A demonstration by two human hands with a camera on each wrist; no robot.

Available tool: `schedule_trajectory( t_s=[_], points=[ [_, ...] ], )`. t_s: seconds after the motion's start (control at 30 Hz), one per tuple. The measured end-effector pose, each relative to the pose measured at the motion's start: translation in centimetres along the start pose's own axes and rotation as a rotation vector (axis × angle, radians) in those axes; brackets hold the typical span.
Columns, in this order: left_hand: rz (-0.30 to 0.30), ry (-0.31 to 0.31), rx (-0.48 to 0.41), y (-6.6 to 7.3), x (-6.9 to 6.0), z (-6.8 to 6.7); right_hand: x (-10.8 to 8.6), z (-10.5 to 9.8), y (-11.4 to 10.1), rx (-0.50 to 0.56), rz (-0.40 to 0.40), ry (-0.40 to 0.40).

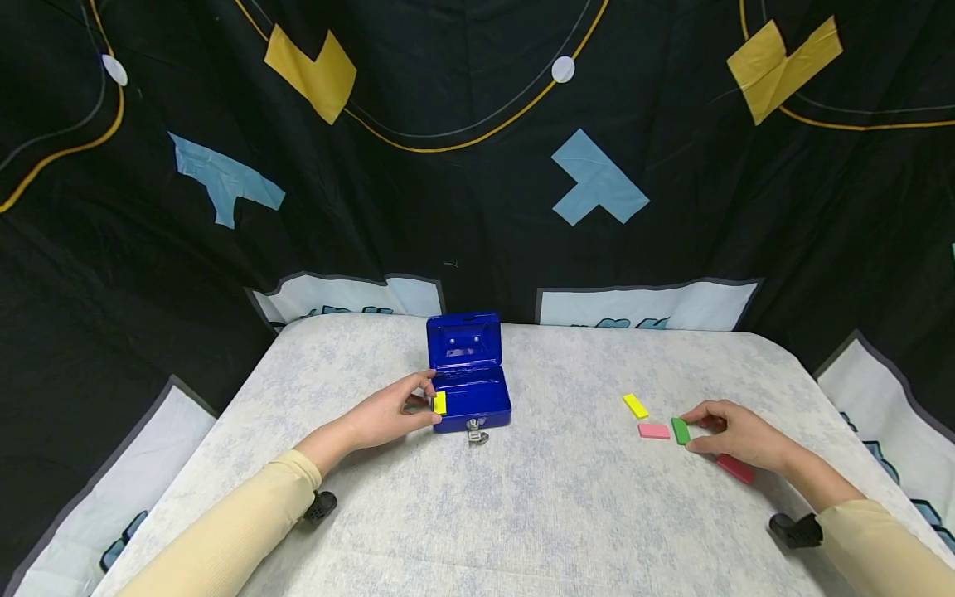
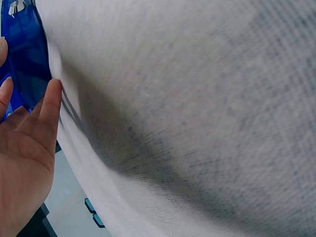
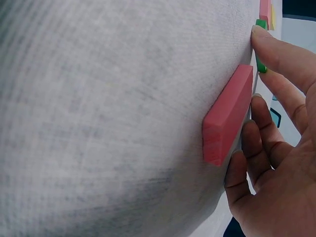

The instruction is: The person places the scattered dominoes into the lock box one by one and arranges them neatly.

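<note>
Head view: right hand point(image 1: 742, 438) partly hides red block point(image 1: 734, 469), pink block point(image 1: 654, 431) nearby

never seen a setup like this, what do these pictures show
No machine here, just a person working bare-handed. The wide picture is filmed from the person's head, the other two from the left and right wrists. On the pale table sits an open blue box, with a yellow block, a pink block and a red block off to the right. The right hand pinches a green block. The left hand is at the box's left side by another yellow block, perhaps gripping it.
</note>
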State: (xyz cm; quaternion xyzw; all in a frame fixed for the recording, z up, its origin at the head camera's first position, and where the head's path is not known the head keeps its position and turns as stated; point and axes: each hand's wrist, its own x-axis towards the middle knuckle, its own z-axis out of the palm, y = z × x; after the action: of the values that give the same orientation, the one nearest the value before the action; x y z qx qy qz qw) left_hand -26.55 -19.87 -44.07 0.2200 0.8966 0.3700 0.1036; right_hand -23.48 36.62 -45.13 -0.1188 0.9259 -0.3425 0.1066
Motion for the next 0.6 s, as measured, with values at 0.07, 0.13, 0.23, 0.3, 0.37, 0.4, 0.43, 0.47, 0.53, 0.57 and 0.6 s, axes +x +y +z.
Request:
schedule_trajectory(
  t_s=[0.07,0.13,0.23,0.3,0.37,0.4,0.43,0.47,0.53,0.57,0.6],
  points=[
    [-0.001,-0.001,0.003,0.02,0.00,-0.04,0.02,-0.01,0.04,0.001,-0.003,0.001],
    [-0.001,0.000,0.008,0.04,0.01,-0.06,0.03,-0.01,0.05,0.000,-0.006,0.001],
    [-0.002,0.000,0.011,0.08,0.04,-0.08,0.06,0.00,0.07,0.000,-0.005,0.001],
    [-0.001,0.001,0.013,0.07,0.05,-0.10,0.08,0.03,0.09,-0.004,-0.006,0.004],
    [0.000,0.001,0.014,0.05,0.05,-0.12,0.10,0.06,0.07,-0.010,-0.009,0.007],
    [0.000,0.002,0.014,0.02,0.04,-0.13,0.12,0.09,0.07,-0.016,-0.011,0.011],
    [-0.001,0.002,0.012,0.02,0.03,-0.13,0.12,0.10,0.04,-0.020,-0.014,0.013],
    [-0.001,0.002,0.010,-0.01,0.03,-0.13,0.12,0.13,0.01,-0.024,-0.015,0.013],
    [-0.001,0.001,0.007,0.01,0.01,-0.10,0.10,0.12,-0.07,-0.032,-0.015,0.013],
    [-0.002,0.000,0.004,0.04,0.01,-0.09,0.09,0.10,-0.12,-0.037,-0.013,0.014],
    [-0.002,-0.002,0.002,0.04,0.02,-0.07,0.09,0.07,-0.20,-0.042,-0.006,0.018]
  ],
)
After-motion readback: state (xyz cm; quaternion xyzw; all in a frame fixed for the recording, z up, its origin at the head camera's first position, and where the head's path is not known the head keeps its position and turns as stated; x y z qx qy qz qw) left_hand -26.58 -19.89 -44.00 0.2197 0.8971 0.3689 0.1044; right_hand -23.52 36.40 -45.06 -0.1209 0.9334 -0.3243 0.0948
